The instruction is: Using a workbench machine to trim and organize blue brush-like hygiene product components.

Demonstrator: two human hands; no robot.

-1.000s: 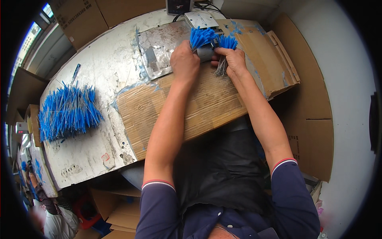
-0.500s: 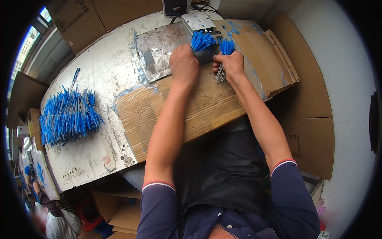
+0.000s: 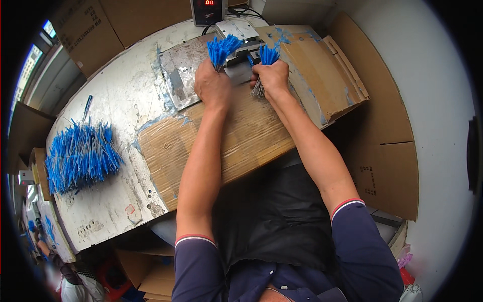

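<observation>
My left hand (image 3: 212,86) is closed in a fist around a bundle of thin wire pieces with blue heads (image 3: 221,49). The heads stick up and fan out above the fist. To its right, my right hand (image 3: 273,77) grips a smaller bundle of the same blue-headed wire pieces (image 3: 268,55). Bare silvery wire ends (image 3: 258,89) hang out below that hand. Both hands are over the far part of the table, just in front of a small metal machine (image 3: 236,31). A large pile of blue-headed wire pieces (image 3: 83,158) lies on the left of the table.
Flattened cardboard (image 3: 216,146) covers the table's near edge, beside a metal plate (image 3: 181,65). A cardboard box (image 3: 322,75) stands right of my hands. Behind the machine is a black box with a red display (image 3: 208,11). A pen (image 3: 87,106) lies behind the pile. Another person (image 3: 70,282) is at lower left.
My left hand has turned, so its bundle points more upward instead of leaning right. Both hands have shifted slightly left, and the whole view has moved a little. Both bundles are still held.
</observation>
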